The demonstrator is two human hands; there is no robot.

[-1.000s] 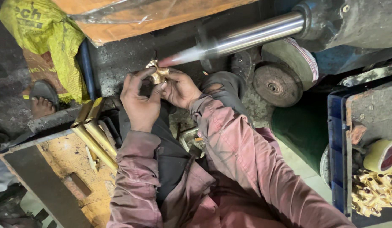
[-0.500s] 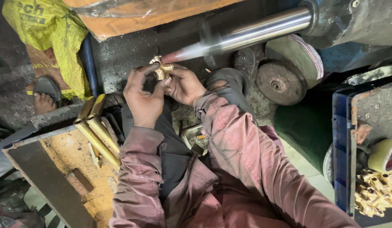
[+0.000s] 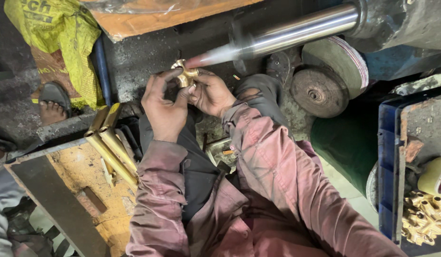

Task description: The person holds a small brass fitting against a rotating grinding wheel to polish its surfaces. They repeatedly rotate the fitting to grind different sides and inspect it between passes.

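Presently: left hand (image 3: 164,110) and right hand (image 3: 212,93), both closed in a finger grip around one small brass fitting (image 3: 184,75), held against the blurred tapered tip of the steel spindle (image 3: 296,32), above the lap.

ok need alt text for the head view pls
Both hands, left hand and right hand, hold a small brass fitting against the blurred tip of a steel spindle. Brass tubes lie at left; more brass fittings sit at right.
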